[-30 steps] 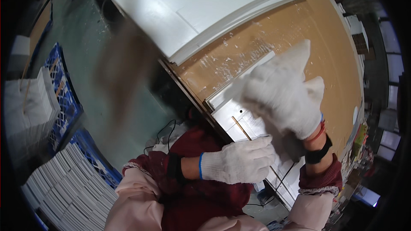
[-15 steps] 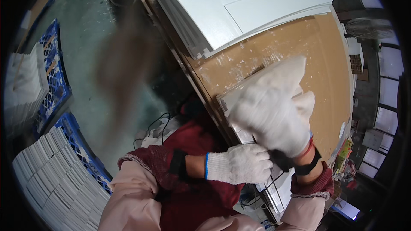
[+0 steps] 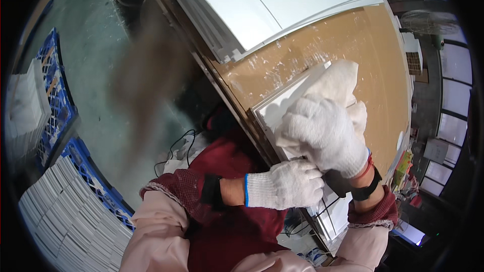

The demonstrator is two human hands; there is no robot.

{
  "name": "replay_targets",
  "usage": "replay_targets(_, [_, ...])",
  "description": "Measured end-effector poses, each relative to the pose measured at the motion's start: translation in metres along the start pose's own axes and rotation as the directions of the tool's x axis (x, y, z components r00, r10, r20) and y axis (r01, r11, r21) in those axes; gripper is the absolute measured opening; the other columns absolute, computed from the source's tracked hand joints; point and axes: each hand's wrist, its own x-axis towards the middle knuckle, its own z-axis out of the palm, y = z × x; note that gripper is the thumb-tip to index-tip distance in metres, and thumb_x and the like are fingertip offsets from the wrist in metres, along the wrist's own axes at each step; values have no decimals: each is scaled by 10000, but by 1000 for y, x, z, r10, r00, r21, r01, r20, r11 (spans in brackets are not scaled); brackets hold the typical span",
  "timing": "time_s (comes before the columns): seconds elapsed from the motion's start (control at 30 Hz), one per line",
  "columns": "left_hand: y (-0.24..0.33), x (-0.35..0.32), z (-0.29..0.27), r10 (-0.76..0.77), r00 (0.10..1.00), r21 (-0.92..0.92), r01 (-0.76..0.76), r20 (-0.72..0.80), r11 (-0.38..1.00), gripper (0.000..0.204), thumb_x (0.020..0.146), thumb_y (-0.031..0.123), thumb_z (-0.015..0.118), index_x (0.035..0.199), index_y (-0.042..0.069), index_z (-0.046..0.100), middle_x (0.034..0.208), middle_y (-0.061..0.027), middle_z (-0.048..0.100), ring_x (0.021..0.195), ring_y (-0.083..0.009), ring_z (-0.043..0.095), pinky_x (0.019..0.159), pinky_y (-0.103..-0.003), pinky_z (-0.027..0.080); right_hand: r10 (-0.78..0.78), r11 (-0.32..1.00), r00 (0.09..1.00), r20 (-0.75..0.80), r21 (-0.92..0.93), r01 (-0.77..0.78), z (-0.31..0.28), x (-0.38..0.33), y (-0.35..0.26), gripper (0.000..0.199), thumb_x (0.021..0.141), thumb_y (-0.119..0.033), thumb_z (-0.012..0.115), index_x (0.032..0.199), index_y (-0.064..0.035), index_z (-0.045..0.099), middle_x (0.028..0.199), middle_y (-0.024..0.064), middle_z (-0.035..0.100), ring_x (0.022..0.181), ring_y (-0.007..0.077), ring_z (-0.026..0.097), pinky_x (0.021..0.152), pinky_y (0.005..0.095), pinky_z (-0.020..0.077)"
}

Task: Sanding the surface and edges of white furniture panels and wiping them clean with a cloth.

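Two white-gloved hands, both mine, meet close together over the near edge of a brown tabletop [image 3: 375, 45]. My right hand [image 3: 327, 131], its forearm angled up from the lower right, is clenched around a bunched white cloth [image 3: 337, 78] that flares beyond my knuckles. The cloth is above a white panel [image 3: 269, 108] lying along the table's edge. My left forearm reaches across nearly level; that left hand [image 3: 290, 184] has curled fingers, and I cannot tell whether they grip anything.
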Motion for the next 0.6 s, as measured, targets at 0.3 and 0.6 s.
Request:
replay_targets(0.3, [-3,0,6,13,999,132,-18,35,991,79,707,208,626,744,155,671,883,-6,669,936,-182,652,836,-314,517,146,984,989,-8,-103,-147,-2,-7,-9,282,712,-209,702,956,-121,591,907,83,612,815,300,644,693,412,522])
replay_targets(0.6, [-11,7,7,164,974,246,-122,-159,962,105,697,196,629,768,144,686,869,-6,662,926,-198,652,827,-336,522,510,853,840,-184,234,-467,4,-19,22,167,741,-44,689,874,-54,589,848,119,585,789,323,609,706,386,500])
